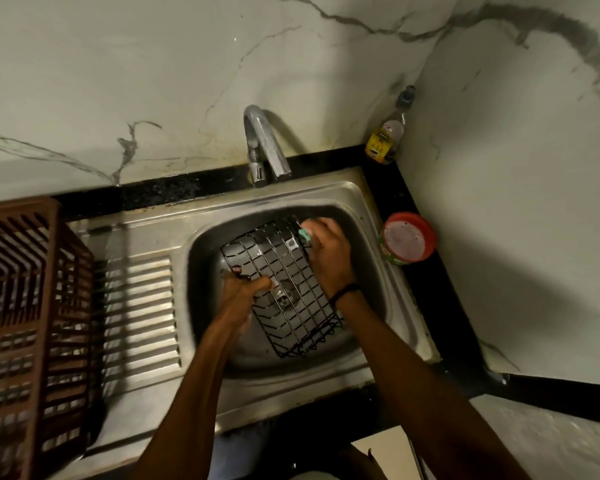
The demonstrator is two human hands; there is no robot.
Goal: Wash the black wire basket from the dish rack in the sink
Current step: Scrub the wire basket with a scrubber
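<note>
The black wire basket (284,289) lies tilted inside the steel sink (352,195), above the drain. My left hand (241,289) grips its left edge, fingers curled round the wires. My right hand (328,254) is at the basket's far right corner and holds a green scrub pad (305,234) against the wires. A dark band circles my right wrist. The pad is mostly hidden by my fingers.
A brown plastic dish rack (32,306) stands on the ribbed drainboard (142,313) at the left. The chrome tap (265,143) rises behind the sink. A red-lidded tub (407,237) and a bottle (388,133) stand on the black counter at the right corner.
</note>
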